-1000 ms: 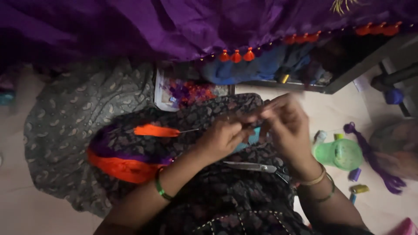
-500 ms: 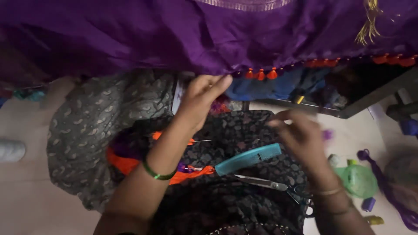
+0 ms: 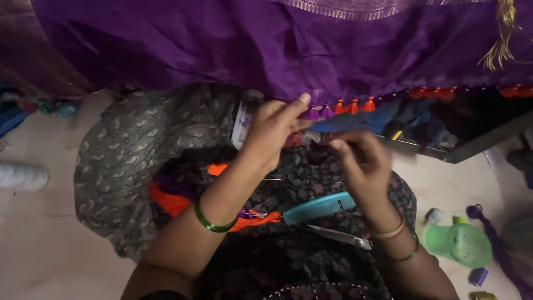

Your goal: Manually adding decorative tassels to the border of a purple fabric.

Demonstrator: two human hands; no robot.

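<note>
left hand (image 3: 272, 130): raised to the hem of the purple fabric (image 3: 233, 50), fingers pinched on the edge just beside the purple tassels (image 3: 317, 113); a green bangle (image 3: 210, 222) sits on the wrist.
right hand (image 3: 361, 161): just below and to the right of the left hand, fingers curled together near the hem; it is blurred, so i cannot tell whether they grip anything. thin bangles (image 3: 395, 236) ring the wrist.
purple fabric: hangs across the whole top of the view, with a gold band near its upper edge and a gold tassel (image 3: 499, 47) at the right.
orange tassels (image 3: 352, 105): a row along the hem, right of the purple ones, running on toward the right edge.
lap: a teal comb (image 3: 319, 206) lies on the dark patterned cloth, with small scissors (image 3: 340, 236) just below it and bright orange thread (image 3: 177, 203) (some purple mixed in) to the left.
floor, right: a green plastic container (image 3: 458, 244) with small thread spools near it, and a purple thread bundle (image 3: 494, 239) beside it.
floor, left: a grey paisley cloth (image 3: 133, 150) spread out under the lap.
</note>
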